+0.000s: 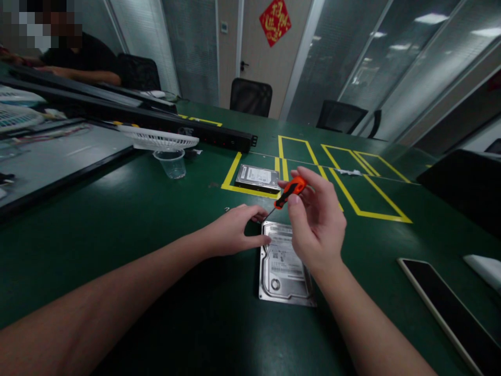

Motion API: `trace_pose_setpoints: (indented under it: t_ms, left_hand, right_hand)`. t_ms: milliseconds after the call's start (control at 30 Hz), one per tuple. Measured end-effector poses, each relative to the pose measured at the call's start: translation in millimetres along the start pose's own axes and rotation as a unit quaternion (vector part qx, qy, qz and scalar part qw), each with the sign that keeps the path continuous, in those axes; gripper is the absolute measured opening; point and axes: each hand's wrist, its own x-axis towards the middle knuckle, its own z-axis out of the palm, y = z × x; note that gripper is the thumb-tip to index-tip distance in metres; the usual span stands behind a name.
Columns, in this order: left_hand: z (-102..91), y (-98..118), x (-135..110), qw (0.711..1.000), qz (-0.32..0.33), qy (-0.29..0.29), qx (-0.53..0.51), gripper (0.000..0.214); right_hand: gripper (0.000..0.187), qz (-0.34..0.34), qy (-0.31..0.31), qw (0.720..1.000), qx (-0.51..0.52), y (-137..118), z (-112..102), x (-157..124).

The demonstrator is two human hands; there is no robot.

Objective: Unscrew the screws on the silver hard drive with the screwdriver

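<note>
In the head view, a clear plastic cup (170,166) stands at your left beside a white slotted plastic piece (160,138); you cannot tell whether the cup holds anything. A yellow tape outline (230,175) frames a second hard drive (258,176) lying flat beyond your hands. The nearer hard drive (284,282), a silvery metal rectangle with a round mark near its lower left corner, lies on the smooth green table (219,334) right before you. Your right hand (319,222) grips an orange-and-black screwdriver (289,192), tilted, its thin shaft reaching the drive's upper left corner. Your left hand (235,230) has thumb and forefinger spread at that corner, the thumb touching the drive. The drive's printed label is too small to read; gold characters decorate a red diamond sign (275,22) on the door (260,60).
</note>
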Motion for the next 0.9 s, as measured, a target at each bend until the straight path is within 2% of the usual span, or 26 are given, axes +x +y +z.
trace_pose_setpoints:
  t_ms: [100, 233, 333, 433, 600, 700, 900]
  left_hand:
    - [0.2, -1.1, 0.1, 1.0, 0.003, 0.001, -0.002, 0.054]
    - [-0.2, 0.2, -0.2, 1.0, 0.003, 0.0, -0.005, 0.053]
    - [-0.9, 2.4, -0.3, 1.0, 0.0, -0.001, -0.004, 0.052]
    - [-1.2, 2.9, -0.2, 1.0, -0.002, -0.003, -0.006, 0.053]
    - [0.0, -0.2, 0.0, 1.0, 0.006, 0.0, -0.008, 0.054]
    - [0.5, -1.0, 0.0, 1.0, 0.008, 0.0, -0.006, 0.054]
    - [-0.5, 1.8, -0.2, 1.0, -0.001, -0.003, -0.006, 0.053]
  right_hand:
    - [0.042, -0.002, 0.004, 1.0, 0.002, -0.8, 1.3, -0.6]
    - [0.038, -0.023, 0.046, 0.997, -0.06, 2.8, 0.9, 1.7]
    - [0.042, -0.027, 0.054, 0.994, -0.088, 4.9, 0.1, 2.5]
    - [0.046, -0.02, 0.044, 0.995, -0.092, 5.0, -0.6, 1.8]
    - [0.042, 0.001, 0.009, 1.0, -0.027, 2.5, -1.9, 0.1]
    - [0.042, 0.001, -0.001, 1.0, -0.022, 1.5, -2.1, 0.1]
    - [0.036, -0.019, 0.056, 0.997, -0.049, 3.3, 0.0, 2.2]
